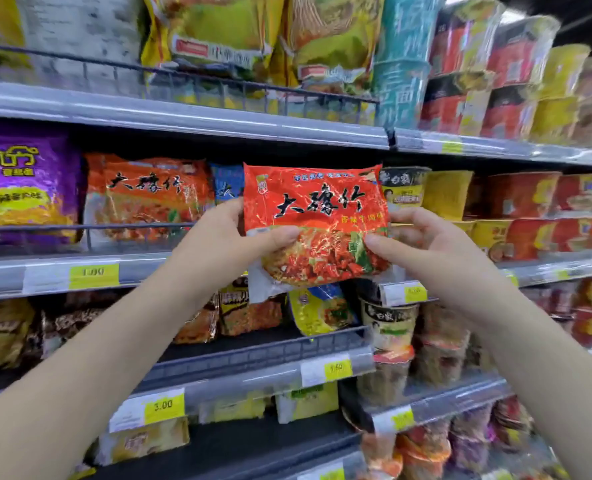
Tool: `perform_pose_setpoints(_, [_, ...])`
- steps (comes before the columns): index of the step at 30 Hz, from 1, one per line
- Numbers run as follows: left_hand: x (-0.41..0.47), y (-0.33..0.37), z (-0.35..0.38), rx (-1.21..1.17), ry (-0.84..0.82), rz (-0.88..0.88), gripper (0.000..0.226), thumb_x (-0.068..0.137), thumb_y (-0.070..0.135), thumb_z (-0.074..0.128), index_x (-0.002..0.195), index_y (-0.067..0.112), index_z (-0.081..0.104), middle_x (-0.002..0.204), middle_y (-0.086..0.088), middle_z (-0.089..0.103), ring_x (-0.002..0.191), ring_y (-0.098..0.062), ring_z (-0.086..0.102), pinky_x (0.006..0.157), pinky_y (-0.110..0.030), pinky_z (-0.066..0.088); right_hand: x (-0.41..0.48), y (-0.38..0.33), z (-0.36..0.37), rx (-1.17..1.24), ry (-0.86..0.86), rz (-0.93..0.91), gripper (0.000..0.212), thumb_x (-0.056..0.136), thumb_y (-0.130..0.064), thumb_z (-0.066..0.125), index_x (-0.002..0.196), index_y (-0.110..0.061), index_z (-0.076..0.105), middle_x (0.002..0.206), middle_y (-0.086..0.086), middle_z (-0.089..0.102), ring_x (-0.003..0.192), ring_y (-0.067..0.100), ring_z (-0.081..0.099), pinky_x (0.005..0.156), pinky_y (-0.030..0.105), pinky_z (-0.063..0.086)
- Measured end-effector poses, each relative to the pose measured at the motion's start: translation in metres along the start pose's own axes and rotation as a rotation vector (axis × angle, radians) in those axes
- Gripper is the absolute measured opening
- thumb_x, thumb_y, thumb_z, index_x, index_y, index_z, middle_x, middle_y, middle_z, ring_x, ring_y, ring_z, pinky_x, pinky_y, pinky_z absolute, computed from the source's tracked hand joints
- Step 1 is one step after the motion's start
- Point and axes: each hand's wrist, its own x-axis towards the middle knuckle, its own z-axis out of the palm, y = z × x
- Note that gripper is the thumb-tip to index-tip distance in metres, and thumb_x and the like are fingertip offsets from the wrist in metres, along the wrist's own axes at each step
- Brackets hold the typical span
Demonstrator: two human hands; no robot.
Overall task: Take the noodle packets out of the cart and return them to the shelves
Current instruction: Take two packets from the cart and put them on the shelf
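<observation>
Between left grip, right grip, noodle packet

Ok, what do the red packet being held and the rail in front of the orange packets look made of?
Red packet: thin glossy plastic film, judging by its crinkles and sharp glints. Rail: probably dark coated metal wire, going by its thin straight bars and dull sheen, though blur leaves that open.
</observation>
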Motion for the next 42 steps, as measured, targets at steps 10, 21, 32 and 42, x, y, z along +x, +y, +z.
perform_pose_setpoints(10, [0.057,0.006,0.011,0.063,-0.005,-0.033,0.027,0.089,0.037,0.077,0.109,0.02,0.072,0.094,0.008,0.08,0.083,-0.004,0.075,0.065,-0.009,0.053,0.063,0.021,-0.01,-0.098,0.047,-0.041,0.033,0.086,-0.045,0.078,0.112,-0.04,0.058,0.085,-0.029,0.073,0.079,-0.012,0.067,0.069,0.022,0.044])
perform_pose_setpoints(21, [0.133,0.001,0.026,0.172,-0.001,-0.111,0.017,0.099,0.026,0.063,0.105,0.012,0.07,0.11,0.0,0.076,0.105,-0.018,0.069,0.095,-0.035,0.051,0.134,0.037,-0.013,-0.281,0.136,-0.1,0.031,0.088,-0.043,0.079,0.111,-0.027,0.064,0.088,-0.011,0.071,0.075,0.004,0.064,0.062,0.024,0.042])
perform_pose_setpoints(32, [0.17,0.001,0.04,0.214,0.205,-0.116,0.013,0.096,0.024,0.071,0.102,0.023,0.059,0.093,0.009,0.067,0.09,-0.009,0.067,0.081,-0.022,0.053,0.183,0.041,-0.002,-0.602,0.142,-0.222,0.04,0.095,-0.029,0.067,0.128,-0.014,0.051,0.098,0.004,0.065,0.09,0.028,0.061,0.073,0.033,0.042])
perform_pose_setpoints(42, [0.191,-0.021,0.055,0.75,0.247,-0.12,0.051,0.089,0.04,0.077,0.13,0.015,0.063,0.126,-0.005,0.07,0.113,-0.024,0.065,0.088,-0.028,0.046,0.191,0.052,0.017,-0.788,-0.033,-0.145,0.034,0.099,-0.023,0.056,0.124,-0.001,0.046,0.109,0.013,0.054,0.083,0.029,0.052,0.052,0.028,0.037])
